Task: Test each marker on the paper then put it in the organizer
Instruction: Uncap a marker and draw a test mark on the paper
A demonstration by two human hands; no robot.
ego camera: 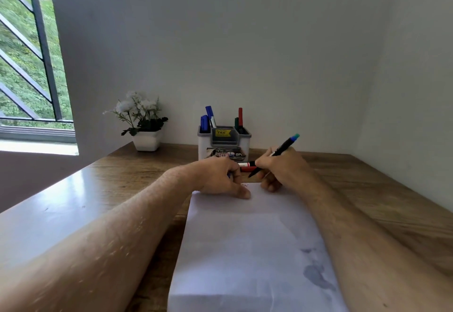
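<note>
My right hand [282, 171] grips a black marker [282, 148] with a teal end, tip pointing down just above the far edge of the white paper [247, 243]. My left hand [220, 176] rests on the paper's far left corner with curled fingers; something blue shows at its fingers, and what it is cannot be told. Two red markers [246, 166] lie on the table between my hands and the grey organizer [224, 143]. The organizer holds blue markers [207, 120] on its left and a red and a green marker [239, 120] on its right.
A white pot of white flowers [144, 122] stands at the back left of the wooden table [367, 189]. The wall runs close behind and to the right. A barred window [29, 54] is at the left. Faint marks show on the paper's far edge.
</note>
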